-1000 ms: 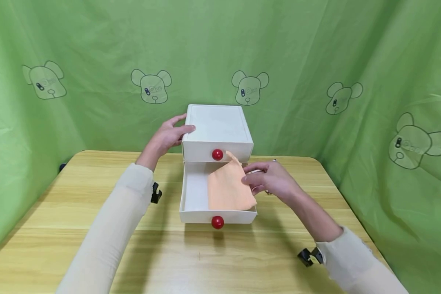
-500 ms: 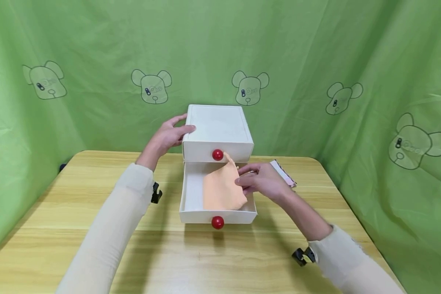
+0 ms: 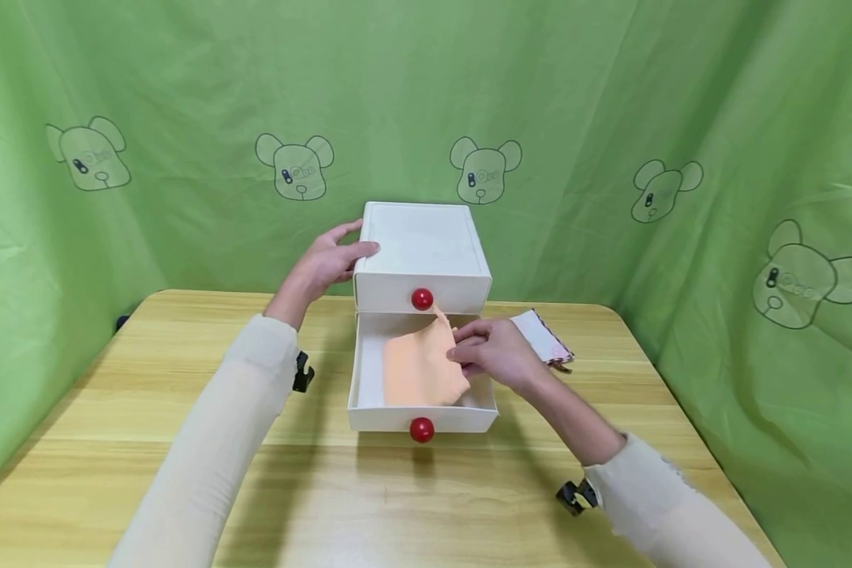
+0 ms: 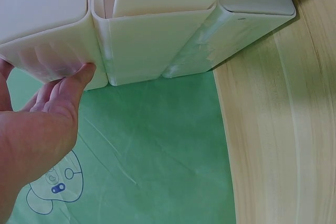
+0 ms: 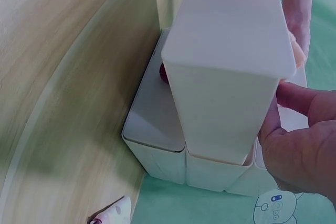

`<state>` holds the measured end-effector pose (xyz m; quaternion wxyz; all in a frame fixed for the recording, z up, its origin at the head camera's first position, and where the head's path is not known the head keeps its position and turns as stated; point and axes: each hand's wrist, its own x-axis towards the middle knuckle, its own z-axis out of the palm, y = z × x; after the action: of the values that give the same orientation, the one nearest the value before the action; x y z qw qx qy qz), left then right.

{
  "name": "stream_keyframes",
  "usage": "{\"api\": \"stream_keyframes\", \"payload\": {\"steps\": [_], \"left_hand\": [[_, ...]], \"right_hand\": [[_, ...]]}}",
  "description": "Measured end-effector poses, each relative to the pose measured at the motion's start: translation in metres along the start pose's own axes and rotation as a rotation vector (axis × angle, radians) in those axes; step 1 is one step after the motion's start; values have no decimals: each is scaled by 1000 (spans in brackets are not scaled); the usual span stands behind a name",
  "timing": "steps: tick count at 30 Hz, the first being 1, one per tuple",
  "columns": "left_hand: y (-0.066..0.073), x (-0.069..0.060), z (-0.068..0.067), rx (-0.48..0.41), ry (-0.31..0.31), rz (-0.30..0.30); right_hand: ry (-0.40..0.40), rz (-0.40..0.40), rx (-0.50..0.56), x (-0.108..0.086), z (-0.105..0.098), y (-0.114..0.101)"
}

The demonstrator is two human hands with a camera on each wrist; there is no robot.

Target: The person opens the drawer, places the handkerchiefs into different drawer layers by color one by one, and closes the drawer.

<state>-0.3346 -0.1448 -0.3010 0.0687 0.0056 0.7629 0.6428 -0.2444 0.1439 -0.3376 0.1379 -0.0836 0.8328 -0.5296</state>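
Note:
A white tabletop drawer cabinet (image 3: 426, 237) stands at the back of the table. Its middle drawer (image 3: 383, 420), with a red knob, is pulled out. Inside lies a light orange cloth (image 3: 419, 367), raised along its right side with one corner sticking up. My right hand (image 3: 500, 355) reaches over the drawer's right wall and pinches the cloth's right edge; the drawer hides some of these fingers in the right wrist view. My left hand (image 3: 323, 260) rests against the cabinet's upper left side, thumb on the top and fingers along the side wall (image 4: 52, 59).
On the table right of the cabinet lies a white and pink folded cloth (image 3: 543, 339) with a dark patterned edge. A closed lower drawer (image 5: 155, 111) sits beneath the pulled-out one. A green curtain (image 3: 575, 95) with bear drawings hangs behind and at both sides.
My right hand has moved left, carrying the orange cloth further left in the drawer. More of the folded cloth on the table has come into view. My left hand stays in place.

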Motion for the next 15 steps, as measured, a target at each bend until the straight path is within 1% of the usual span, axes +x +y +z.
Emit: {"api": "stream_keyframes", "payload": {"steps": [4,10,15], "left_hand": [[1,0,0,6,-2,-3],[1,-1,1,11,-4,-5],[0,-1,1,2,-3,-1]], "right_hand": [[37,-5,5,1,3,-1],[99,6,60,2,5,0],[110,-2,85,3,9,2]]}}
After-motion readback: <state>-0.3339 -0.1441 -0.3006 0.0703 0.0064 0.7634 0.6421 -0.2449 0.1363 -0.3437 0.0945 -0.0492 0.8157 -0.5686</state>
